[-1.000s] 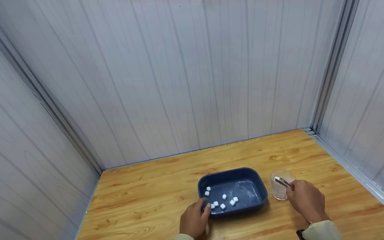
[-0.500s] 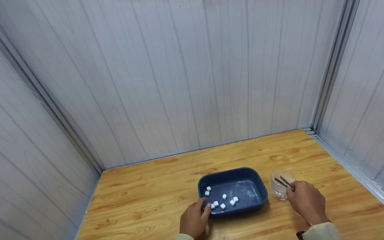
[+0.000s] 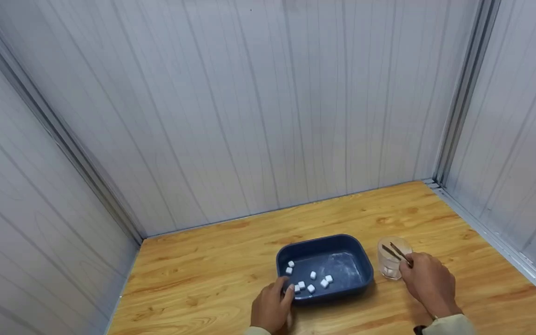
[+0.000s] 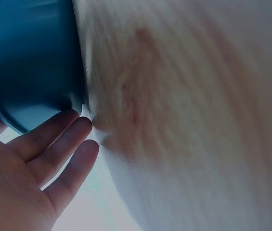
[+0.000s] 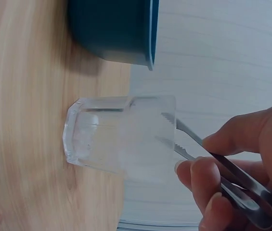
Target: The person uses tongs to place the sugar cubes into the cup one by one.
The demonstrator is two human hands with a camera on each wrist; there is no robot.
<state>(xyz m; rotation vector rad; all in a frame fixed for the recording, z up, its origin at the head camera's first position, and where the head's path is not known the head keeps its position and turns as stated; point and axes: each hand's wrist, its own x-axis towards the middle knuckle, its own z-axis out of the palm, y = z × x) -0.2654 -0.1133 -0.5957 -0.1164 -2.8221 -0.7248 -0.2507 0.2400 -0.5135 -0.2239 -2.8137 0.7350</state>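
Inside a dark blue rectangular dish (image 3: 349, 270) lie several white sugar cubes (image 3: 311, 288), mostly toward its left and near side. My left hand (image 3: 270, 304) grips the dish's near left corner, thumb over the rim; its other fingers lie along the outer wall in the left wrist view. My right hand (image 3: 431, 284) pinches small metal tongs (image 5: 234, 171) between thumb and fingers. The tongs' serrated tips are spread apart, just inside the mouth of a clear drinking glass (image 5: 102, 130), with nothing between them. White cubes show blurrily at the glass bottom.
The glass stands upright on the wood-grain table (image 3: 203, 274), close to the dish's right side. Pale panelled walls (image 3: 268, 116) rise behind the table and on both sides. A metal strip (image 3: 505, 246) runs along the right table edge.
A second ago the tongs held a white cube at the glass mouth; they then spread and the cube dropped in. The tips have since risen slightly. The left hand and dish stayed put.
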